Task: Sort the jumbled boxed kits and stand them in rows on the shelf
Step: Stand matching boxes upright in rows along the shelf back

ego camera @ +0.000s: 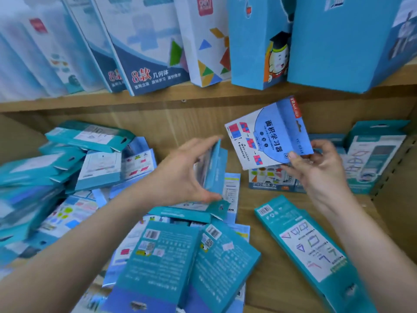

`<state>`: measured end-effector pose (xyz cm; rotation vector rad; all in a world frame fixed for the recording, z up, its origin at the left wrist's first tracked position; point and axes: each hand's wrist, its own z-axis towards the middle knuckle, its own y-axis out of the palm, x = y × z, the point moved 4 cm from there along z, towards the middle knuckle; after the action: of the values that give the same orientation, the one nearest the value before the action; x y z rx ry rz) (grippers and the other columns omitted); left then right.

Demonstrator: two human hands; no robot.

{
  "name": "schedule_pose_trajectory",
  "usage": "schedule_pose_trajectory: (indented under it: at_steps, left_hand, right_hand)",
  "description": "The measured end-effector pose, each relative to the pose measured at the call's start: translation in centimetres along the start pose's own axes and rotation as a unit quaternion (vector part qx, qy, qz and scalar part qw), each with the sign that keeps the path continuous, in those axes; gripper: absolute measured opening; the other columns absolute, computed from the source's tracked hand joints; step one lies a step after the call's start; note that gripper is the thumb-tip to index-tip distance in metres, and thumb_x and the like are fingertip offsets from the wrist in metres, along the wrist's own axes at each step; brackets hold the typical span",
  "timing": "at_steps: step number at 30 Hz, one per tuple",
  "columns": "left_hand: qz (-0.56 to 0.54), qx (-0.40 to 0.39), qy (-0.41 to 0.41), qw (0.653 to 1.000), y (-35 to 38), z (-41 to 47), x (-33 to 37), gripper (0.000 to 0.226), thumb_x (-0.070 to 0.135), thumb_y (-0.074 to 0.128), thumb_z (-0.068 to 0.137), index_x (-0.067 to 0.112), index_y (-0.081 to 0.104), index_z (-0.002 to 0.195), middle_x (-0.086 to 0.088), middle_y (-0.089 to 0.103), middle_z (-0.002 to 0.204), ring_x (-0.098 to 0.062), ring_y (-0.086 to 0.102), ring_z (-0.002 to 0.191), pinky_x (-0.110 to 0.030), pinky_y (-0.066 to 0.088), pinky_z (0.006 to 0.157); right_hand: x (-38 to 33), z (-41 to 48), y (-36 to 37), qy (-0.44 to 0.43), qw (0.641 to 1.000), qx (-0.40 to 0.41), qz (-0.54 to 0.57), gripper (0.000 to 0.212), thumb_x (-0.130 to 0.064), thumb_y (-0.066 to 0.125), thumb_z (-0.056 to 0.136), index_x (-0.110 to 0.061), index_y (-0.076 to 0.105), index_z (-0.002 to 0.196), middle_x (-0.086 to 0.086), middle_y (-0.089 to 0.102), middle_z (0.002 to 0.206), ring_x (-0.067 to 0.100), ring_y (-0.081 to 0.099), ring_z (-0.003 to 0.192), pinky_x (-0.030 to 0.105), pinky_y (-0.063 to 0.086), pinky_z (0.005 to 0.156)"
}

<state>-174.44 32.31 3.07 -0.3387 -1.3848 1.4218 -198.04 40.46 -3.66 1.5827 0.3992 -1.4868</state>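
Upper shelf board (158, 98), 12 o'clock: tall boxes (153, 53) standing in a leaning row.
Lower shelf floor (270, 290): heap of kit boxes (99, 168) overlapping, 6 to 10 o'clock; long kit box (313, 249) flat, apart, 4 o'clock; upright kit box (372, 159) by the side wall (397, 211), 3 o'clock.
Centre: edge-up box (215, 170) in left hand (178, 172).
1 o'clock: area-learning kit (266, 136) in right hand (318, 170), above the floor.

Bare shelf board (275, 279) btwn kit pile (158, 256) & teal box (316, 251); pile blocks left.

held box (269, 141) "面积学习器", upright box (144, 53) "8款几何体"
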Motion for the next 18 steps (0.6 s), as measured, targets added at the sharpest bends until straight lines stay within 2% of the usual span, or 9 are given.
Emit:
schedule_pose_trajectory:
  at_steps: [2, 5, 8, 9, 11, 13, 16, 18]
  left_hand:
    - [0.097, -0.055, 0.085, 0.99, 1.0, -1.0, 3.3, 0.11, 0.042, 0.084, 0.054, 0.021, 0.029, 0.146, 0.001, 0.044, 0.135, -0.01, 0.041, 0.122, -0.02, 0.032, 0.105]
    - [0.242, -0.095, 0.219, 0.94, 5.5, -1.6, 7.1, 0.107, 0.045, 0.081, 0.053, 0.019, 0.03, 0.145, -0.007, 0.048, 0.131, -0.024, 0.046, 0.118, -0.035, 0.041, 0.095]
    - [0.337, -0.145, 0.304, 0.879, 11.7, -1.5, 9.6, 0.08, 0.026, 0.073, 0.07, 0.019, 0.036, 0.142, -0.008, 0.054, 0.12, -0.028, 0.052, 0.108, -0.045, 0.044, 0.09]
    - [0.349, -0.153, 0.319, 0.868, 13.4, -1.2, 10.0, 0.069, 0.021, 0.066, 0.077, 0.021, 0.038, 0.141, -0.007, 0.055, 0.119, -0.027, 0.053, 0.107, -0.045, 0.045, 0.088]
    - [0.351, -0.157, 0.342, 0.858, 15.8, -0.5, 10.4, 0.058, 0.018, 0.056, 0.085, 0.023, 0.039, 0.141, -0.005, 0.055, 0.121, -0.025, 0.052, 0.11, -0.043, 0.046, 0.087]
    - [0.304, -0.177, 0.346, 0.87, 16.5, 0.1, 10.2, 0.064, 0.017, 0.059, 0.083, 0.022, 0.036, 0.142, -0.008, 0.052, 0.127, -0.026, 0.049, 0.117, -0.042, 0.045, 0.09]
    - [0.174, -0.262, 0.237, 0.919, 15.0, 0.6, 8.1, 0.083, 0.027, 0.074, 0.074, 0.022, 0.03, 0.144, -0.005, 0.04, 0.143, -0.023, 0.037, 0.13, -0.036, 0.038, 0.103]
    - [0.143, -0.214, 0.141, 0.956, 12.4, 1.0, 5.5, 0.063, 0.041, 0.066, 0.081, 0.029, 0.039, 0.138, 0.004, 0.047, 0.138, -0.018, 0.044, 0.125, -0.032, 0.043, 0.096]
  right_hand:
    - [0.1, 0.2, 0.9, 0.0, 0.999, -0.021, -0.03, 0.029, 0.003, 0.061, 0.085, -0.02, 0.044, 0.091, 0.007, 0.066, 0.094, 0.014, 0.071, 0.078, 0.032, 0.06, 0.07]
    - [-0.6, 0.5, 1.4, -0.009, 0.995, -0.049, -0.091, 0.029, 0.004, 0.064, 0.084, -0.018, 0.045, 0.088, 0.012, 0.063, 0.092, 0.015, 0.07, 0.072, 0.033, 0.06, 0.067]
    - [-2.1, 0.9, 1.4, -0.011, 0.986, -0.085, -0.141, 0.032, 0.008, 0.066, 0.081, -0.016, 0.045, 0.084, 0.012, 0.063, 0.09, 0.021, 0.069, 0.074, 0.038, 0.06, 0.069]
    - [-2.7, 1.0, 1.4, -0.016, 0.981, -0.099, -0.163, 0.033, 0.009, 0.067, 0.079, -0.016, 0.046, 0.083, 0.011, 0.063, 0.088, 0.023, 0.067, 0.075, 0.04, 0.059, 0.071]
    - [-3.4, 1.0, 1.4, -0.035, 0.968, -0.119, -0.217, 0.036, 0.01, 0.07, 0.076, -0.017, 0.048, 0.081, 0.007, 0.064, 0.082, 0.017, 0.066, 0.07, 0.037, 0.058, 0.069]
    - [-3.7, 1.0, 1.3, -0.052, 0.953, -0.127, -0.269, 0.037, 0.009, 0.074, 0.072, -0.019, 0.05, 0.08, 0.005, 0.063, 0.08, 0.009, 0.064, 0.064, 0.026, 0.057, 0.064]
    - [-3.5, 0.8, 1.0, -0.062, 0.945, -0.129, -0.294, 0.038, 0.007, 0.077, 0.069, -0.019, 0.051, 0.079, 0.006, 0.062, 0.08, 0.006, 0.064, 0.063, 0.02, 0.055, 0.06]
    - [-3.3, 0.8, 0.4, -0.057, 0.951, -0.123, -0.279, 0.038, 0.007, 0.077, 0.069, -0.019, 0.052, 0.079, 0.006, 0.063, 0.081, 0.011, 0.066, 0.066, 0.027, 0.058, 0.063]
